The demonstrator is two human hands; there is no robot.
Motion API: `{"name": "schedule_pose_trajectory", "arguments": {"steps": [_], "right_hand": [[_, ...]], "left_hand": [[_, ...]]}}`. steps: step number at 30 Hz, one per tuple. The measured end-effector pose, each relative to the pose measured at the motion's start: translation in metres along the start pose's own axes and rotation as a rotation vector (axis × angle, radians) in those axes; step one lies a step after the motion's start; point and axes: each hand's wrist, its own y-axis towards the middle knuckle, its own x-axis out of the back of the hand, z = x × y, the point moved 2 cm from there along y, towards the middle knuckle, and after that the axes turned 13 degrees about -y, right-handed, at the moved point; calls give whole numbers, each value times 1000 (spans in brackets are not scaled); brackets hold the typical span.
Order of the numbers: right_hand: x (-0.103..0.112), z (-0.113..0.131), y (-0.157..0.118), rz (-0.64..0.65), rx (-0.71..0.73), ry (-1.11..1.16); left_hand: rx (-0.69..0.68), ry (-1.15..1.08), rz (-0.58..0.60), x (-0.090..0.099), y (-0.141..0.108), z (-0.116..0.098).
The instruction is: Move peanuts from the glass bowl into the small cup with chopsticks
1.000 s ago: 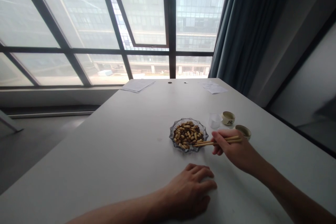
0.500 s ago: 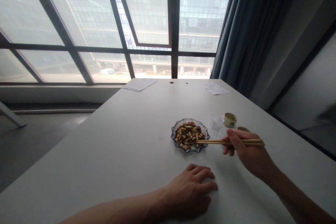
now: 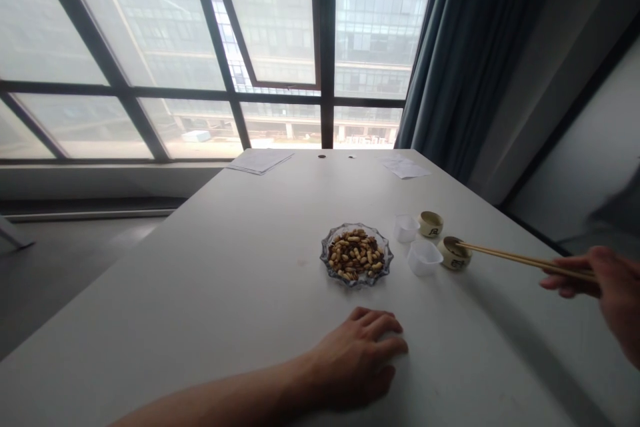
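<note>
Head cam: right hand [image 3: 607, 283] has its fingers closed around chopsticks [image 3: 520, 257], tips at the mouth of the nearer cup [image 3: 455, 260]; can't tell if anything's pinched in them. Left hand [image 3: 363, 353] just rests on the desk [image 3: 225, 273], fingers loosely curled, nothing visible in it. Peanuts [image 3: 356, 255] are piled in the glass bowl [image 3: 327, 272], left of the cups. I'd hold the tips low and centred so they don't knock the rim. Bit cramped on the left, with a plastic tub [image 3: 423, 260] right beside that cup. More room toward the right hand, but mind the desk's right edge. Loads of space left of the bowl.
</note>
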Motion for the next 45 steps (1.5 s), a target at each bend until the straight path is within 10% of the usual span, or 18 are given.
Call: {"name": "schedule_pose_trajectory", "arguments": {"steps": [13,26,45], "right_hand": [[-18,34,-12,-94,-138,146],[-118,138,-5,600,429,12],[-139,146,-7,697,553,7]], "left_hand": [[7,17,-4,0,0,0],[-7,30,-14,0,0,-2],[-36,72,-3,1,1,-4]]}}
